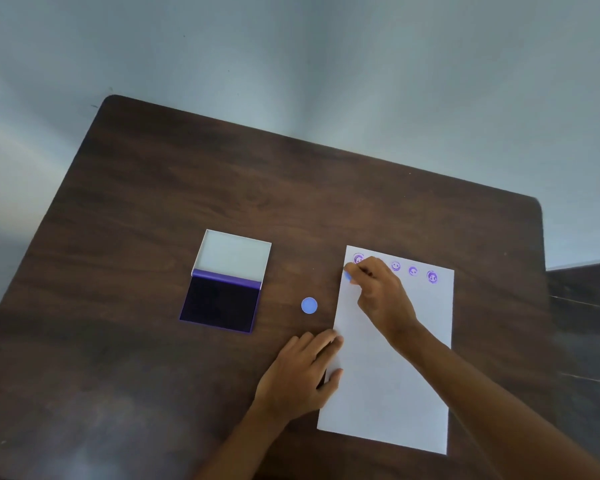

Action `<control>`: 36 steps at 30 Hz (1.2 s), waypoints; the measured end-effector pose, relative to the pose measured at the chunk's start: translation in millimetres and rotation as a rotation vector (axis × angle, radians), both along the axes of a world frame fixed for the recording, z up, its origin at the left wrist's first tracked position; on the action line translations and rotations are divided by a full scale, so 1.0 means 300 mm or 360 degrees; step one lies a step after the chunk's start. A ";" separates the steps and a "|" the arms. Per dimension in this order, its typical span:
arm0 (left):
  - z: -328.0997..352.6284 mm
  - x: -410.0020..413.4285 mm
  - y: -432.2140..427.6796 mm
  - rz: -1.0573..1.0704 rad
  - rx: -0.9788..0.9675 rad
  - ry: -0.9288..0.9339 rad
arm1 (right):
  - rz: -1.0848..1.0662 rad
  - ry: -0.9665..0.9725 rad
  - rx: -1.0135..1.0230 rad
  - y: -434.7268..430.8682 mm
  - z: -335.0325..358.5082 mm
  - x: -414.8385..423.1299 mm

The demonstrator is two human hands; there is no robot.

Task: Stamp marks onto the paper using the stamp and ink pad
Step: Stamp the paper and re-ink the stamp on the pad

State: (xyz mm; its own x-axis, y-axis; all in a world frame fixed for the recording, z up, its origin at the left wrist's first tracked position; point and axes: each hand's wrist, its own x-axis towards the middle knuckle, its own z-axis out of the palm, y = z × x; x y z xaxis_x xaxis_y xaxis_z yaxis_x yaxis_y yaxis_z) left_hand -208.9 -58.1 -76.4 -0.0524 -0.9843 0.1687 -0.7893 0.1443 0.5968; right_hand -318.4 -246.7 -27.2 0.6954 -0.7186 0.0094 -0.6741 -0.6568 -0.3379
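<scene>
A white sheet of paper [388, 382] lies on the right of the dark wooden table [153, 202], with several purple smiley marks along its top edge. My right hand [378, 292] is shut on a small blue stamp [347, 276], held at the paper's upper left just below the first mark. My left hand [302, 368] lies flat with its fingers apart, pressing the paper's left edge. The open ink pad [220, 303] sits left of centre, its white lid [234, 254] folded back. A round blue cap [309, 305] rests between pad and paper.
A pale wall [326, 64] stands behind the table. The table's far edge runs diagonally, and its right edge lies just beyond the paper. A darker surface [586, 323] adjoins on the right.
</scene>
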 end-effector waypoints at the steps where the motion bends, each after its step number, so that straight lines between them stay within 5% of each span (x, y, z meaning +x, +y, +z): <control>1: 0.000 0.002 -0.001 0.0007 -0.0015 0.0000 | -0.0026 -0.0025 0.0021 -0.001 0.006 0.004; 3: 0.010 0.005 0.000 0.0005 -0.0021 0.0006 | -0.0241 -0.0238 0.0039 0.015 0.044 0.005; 8: 0.016 0.009 -0.003 0.0003 -0.0037 -0.0015 | -0.1392 -0.1100 0.0195 0.052 0.218 -0.046; 15: 0.040 0.018 0.002 -0.0025 -0.0015 0.0060 | -0.1657 -0.1265 0.0542 0.180 0.286 -0.112; 20: 0.104 0.124 0.058 -0.0047 -0.0149 0.0043 | -0.1427 -0.0990 0.0661 0.329 0.253 -0.021; 24: 0.127 0.331 0.167 0.0399 -0.0266 -0.0103 | -0.0997 -0.0813 0.0660 0.408 0.231 0.146; 29: 0.106 0.530 0.226 0.1079 0.0153 -0.0076 | -0.0420 -0.0564 0.0516 0.455 0.157 0.382; 36: 0.073 0.596 0.177 0.1065 0.0433 -0.0142 | 0.0039 -0.0027 0.0294 0.432 0.083 0.558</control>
